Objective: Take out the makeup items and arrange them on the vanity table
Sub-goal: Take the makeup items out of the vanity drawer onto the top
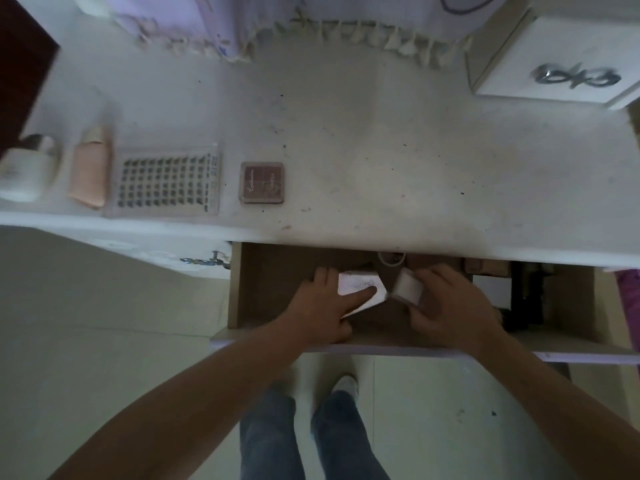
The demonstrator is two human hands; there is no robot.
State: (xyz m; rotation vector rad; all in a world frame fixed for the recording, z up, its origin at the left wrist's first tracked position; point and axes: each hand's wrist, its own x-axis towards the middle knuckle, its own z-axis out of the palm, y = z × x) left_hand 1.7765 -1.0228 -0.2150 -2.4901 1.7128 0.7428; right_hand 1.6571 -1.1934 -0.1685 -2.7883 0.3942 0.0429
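White vanity table (363, 150) across the upper view, speckled with dark marks; fringed lilac cloth (311, 26) along its far edge, white box (554, 57) at the far right corner. Open drawer (239, 289) beneath the front edge, tabletop overhanging and hiding its back part. Already on the table, in a row at left: cream jar (27, 171), peach tube (90, 168), clear lash tray (166, 180), brown square compact (262, 182). Inside the drawer, left hand (322, 303) gripping a flat white box (360, 285), thumb across its face. Just beside, right hand (453, 303) curled round a small white block (410, 287). Dark clutter (526, 299) in the drawer's right part, too dim to identify.
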